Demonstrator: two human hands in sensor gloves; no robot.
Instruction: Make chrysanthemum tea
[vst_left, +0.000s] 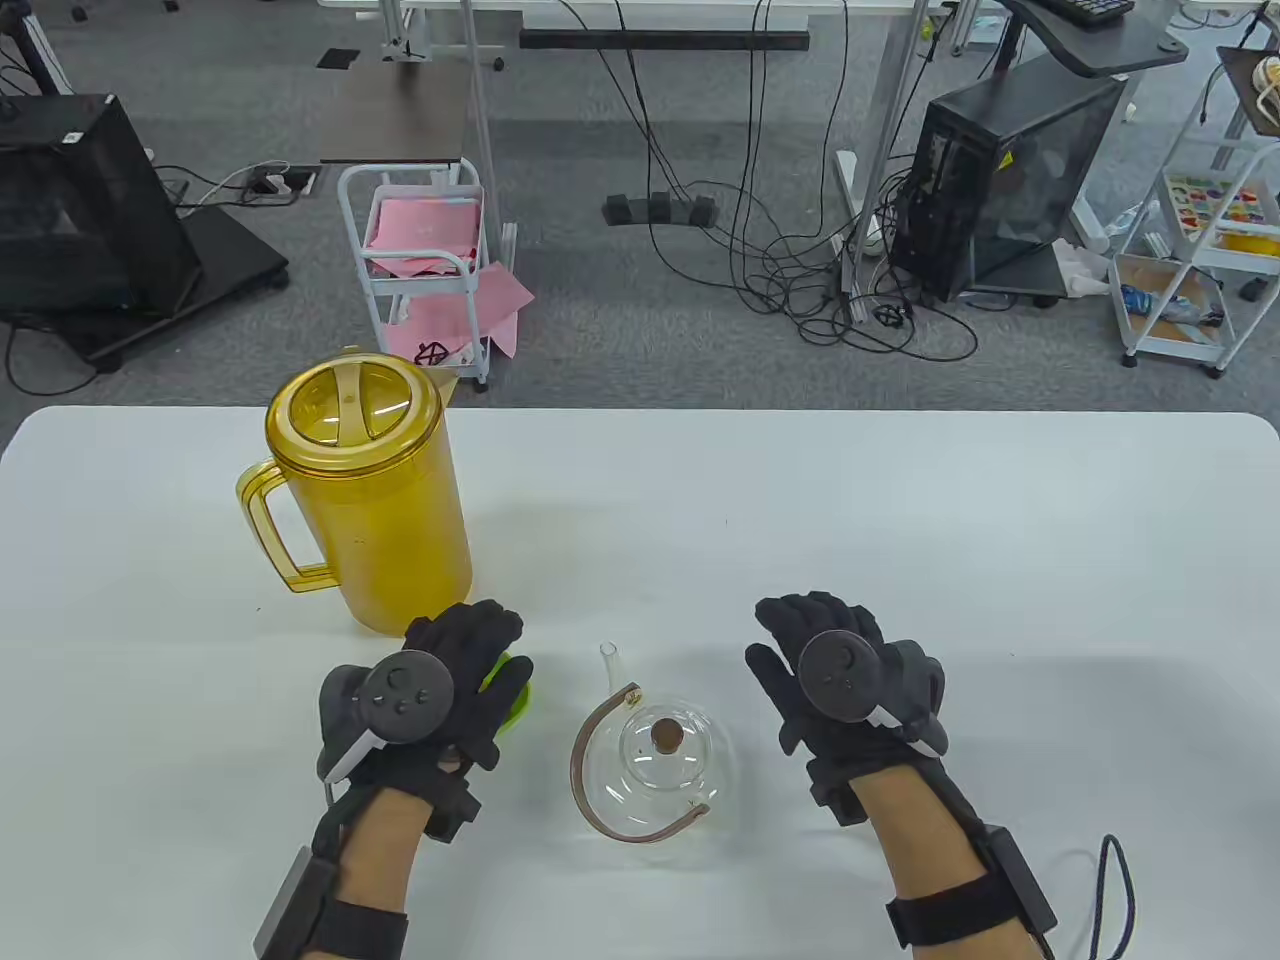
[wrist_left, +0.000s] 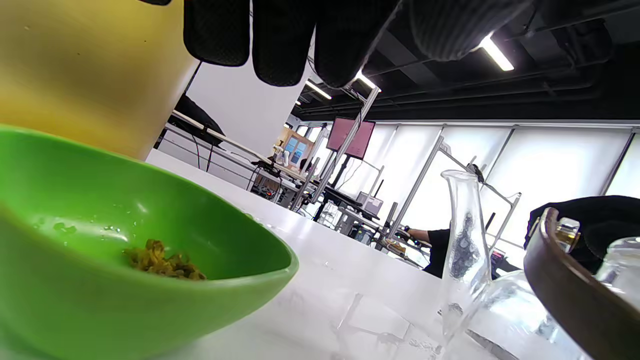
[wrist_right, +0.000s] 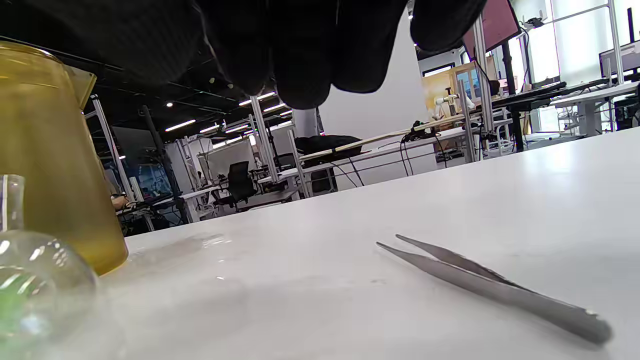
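Note:
A clear glass teapot (vst_left: 655, 760) with a cork-knobbed lid and a brown handle stands near the table's front edge, between my hands. Left of it is a green bowl (wrist_left: 150, 250) holding a few dried chrysanthemum pieces (wrist_left: 165, 262). My left hand (vst_left: 465, 660) hovers over this bowl (vst_left: 512, 690), fingers (wrist_left: 285, 40) relaxed and holding nothing. Behind them stands a tall yellow lidded pitcher (vst_left: 370, 500). My right hand (vst_left: 815, 640) hangs open right of the teapot, above metal tweezers (wrist_right: 490, 285) that lie flat on the table. In the table view the hand hides the tweezers.
The white table (vst_left: 900, 520) stretches wide behind and to the right of my hands. The teapot's spout (wrist_left: 462, 240) points away from me, toward the pitcher side. Beyond the far edge are a white cart (vst_left: 420, 260), cables and computer cases on the floor.

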